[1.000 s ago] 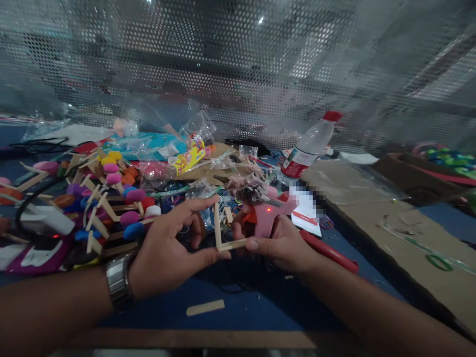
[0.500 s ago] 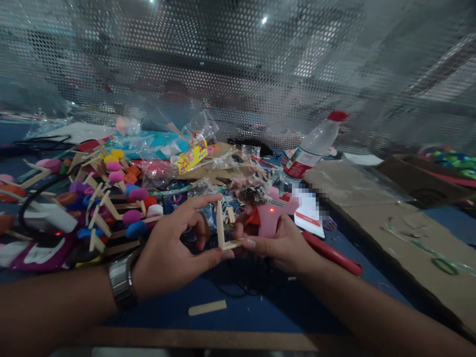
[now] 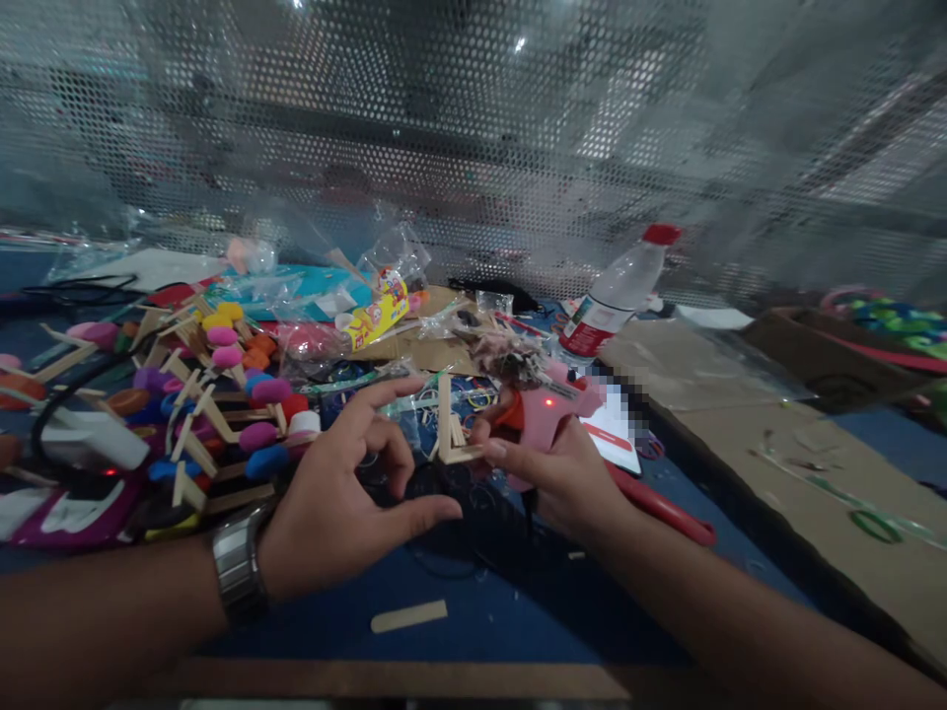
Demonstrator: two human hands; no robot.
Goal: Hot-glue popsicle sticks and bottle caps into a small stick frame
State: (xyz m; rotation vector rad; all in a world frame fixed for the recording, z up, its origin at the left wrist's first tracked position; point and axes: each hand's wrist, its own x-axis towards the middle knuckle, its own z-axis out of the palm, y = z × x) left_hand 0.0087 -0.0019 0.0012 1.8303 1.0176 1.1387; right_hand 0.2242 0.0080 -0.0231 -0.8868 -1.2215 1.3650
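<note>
1. At the left lay a heap of matte, brightly coloured ovals (image 3: 258,435) among pale, straight-edged wooden sticks (image 3: 219,414)
2. The left hand (image 3: 344,483) held nothing, thumb and fingers spread wide, just left of the stick corner (image 3: 444,419)
3. A loose stick (image 3: 409,616), flat and round at its left end, lay on the near side of the blue table (image 3: 518,626)
4. The stick corner, two slim wooden strips meeting in an L, was held above the table; it would probably feel light, stiff and not slippery, but its joint seemed the fragile spot, so a pinch on one strip, away from the bend, looked safest
5. The right hand (image 3: 566,483) had thumb and finger clamped on the lower strip's right end, with a pink tool (image 3: 544,424), likely a glue gun, also in its grasp
6. Farther right lay flat, brown cardboard (image 3: 710,434)
</note>
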